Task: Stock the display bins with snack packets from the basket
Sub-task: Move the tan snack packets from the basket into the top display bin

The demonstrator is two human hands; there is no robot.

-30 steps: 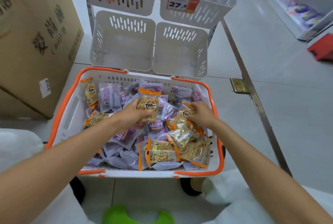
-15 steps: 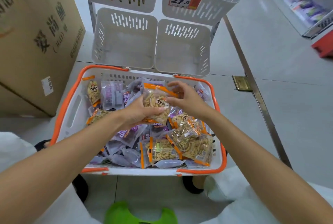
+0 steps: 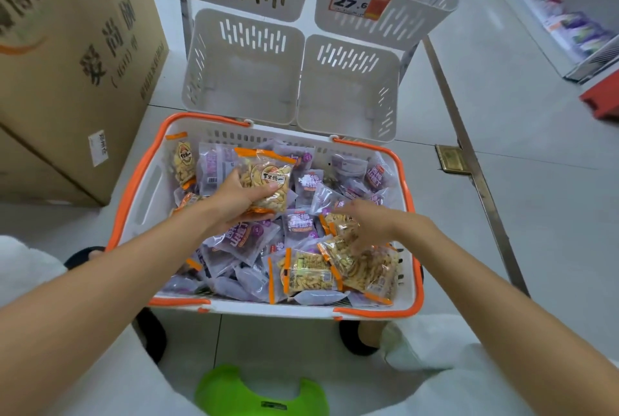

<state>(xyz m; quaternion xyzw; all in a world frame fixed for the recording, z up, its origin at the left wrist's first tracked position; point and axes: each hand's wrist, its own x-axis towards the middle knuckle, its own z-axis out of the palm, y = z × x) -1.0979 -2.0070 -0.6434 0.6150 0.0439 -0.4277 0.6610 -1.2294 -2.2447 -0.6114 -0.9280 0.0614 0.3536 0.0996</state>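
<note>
Left hand [image 3: 234,203] grips snack packet [image 3: 268,174], top seal toward bins [image 3: 241,80]; right hand [image 3: 371,224] spread open.

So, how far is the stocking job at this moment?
Done: little. The upper left bin shows some orange packs at its top; the lower left bin and lower right bin are empty. In hand: the left hand grips a stack of orange-edged packets; the right hand, blurred, reaches for more. Left: the basket is full, mostly purple packets.

Left grip [image 3: 241,204] curled, clutching; right grip [image 3: 371,224] splayed.
</note>
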